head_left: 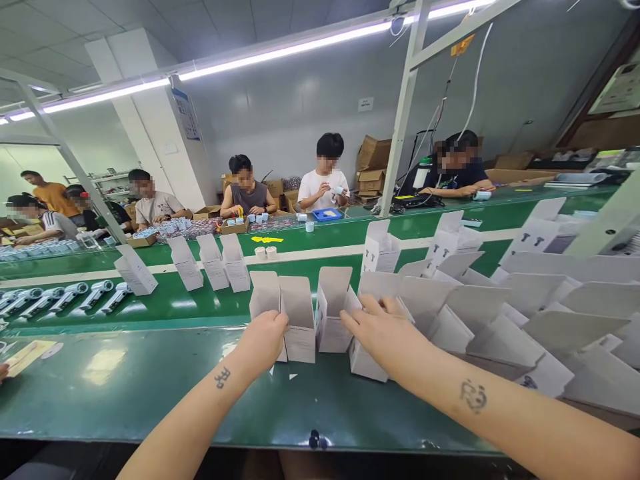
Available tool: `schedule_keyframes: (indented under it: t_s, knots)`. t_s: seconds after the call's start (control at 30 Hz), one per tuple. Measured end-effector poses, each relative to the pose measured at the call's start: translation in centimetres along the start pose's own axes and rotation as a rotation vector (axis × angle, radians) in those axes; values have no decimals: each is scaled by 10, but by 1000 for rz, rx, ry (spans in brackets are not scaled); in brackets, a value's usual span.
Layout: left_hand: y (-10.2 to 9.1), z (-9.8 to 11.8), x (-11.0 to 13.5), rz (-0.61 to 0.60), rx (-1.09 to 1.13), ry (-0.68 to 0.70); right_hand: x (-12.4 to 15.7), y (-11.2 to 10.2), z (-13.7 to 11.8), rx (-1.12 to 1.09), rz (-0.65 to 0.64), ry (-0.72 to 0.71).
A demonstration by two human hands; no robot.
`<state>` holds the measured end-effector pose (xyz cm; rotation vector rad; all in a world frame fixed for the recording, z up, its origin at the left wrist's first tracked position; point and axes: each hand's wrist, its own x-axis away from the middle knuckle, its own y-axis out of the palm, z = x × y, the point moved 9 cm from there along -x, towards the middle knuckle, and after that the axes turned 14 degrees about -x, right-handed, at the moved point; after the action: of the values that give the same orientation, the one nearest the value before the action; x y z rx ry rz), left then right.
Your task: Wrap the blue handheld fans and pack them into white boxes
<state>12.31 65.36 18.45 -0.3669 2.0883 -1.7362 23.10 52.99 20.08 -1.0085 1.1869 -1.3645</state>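
Several small white cardboard boxes with open top flaps stand in a row in front of me on the green table [125,387]. My left hand [263,339] is curled against the leftmost pair of boxes [290,313], fingers closed on their side. My right hand [380,328] rests on a box [367,363] at the right of the row, fingers bent over its top edge. One open box [333,313] stands between the two hands.
A big heap of open white boxes [525,313] fills the right side. More boxes [210,263] and pale blue devices [75,297] ride the green conveyor. Several people sit working across the line. A yellow card [27,355] lies at the left.
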Motion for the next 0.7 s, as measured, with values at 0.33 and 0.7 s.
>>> schedule_keyframes:
  t_s: [0.33,0.7]
  knots:
    - [6,-3,4,66,-39,62,-17,12,-2,-87,-228,68]
    - [-1,-17,4,106,-82,21,-25,8,10,-167,-282,13]
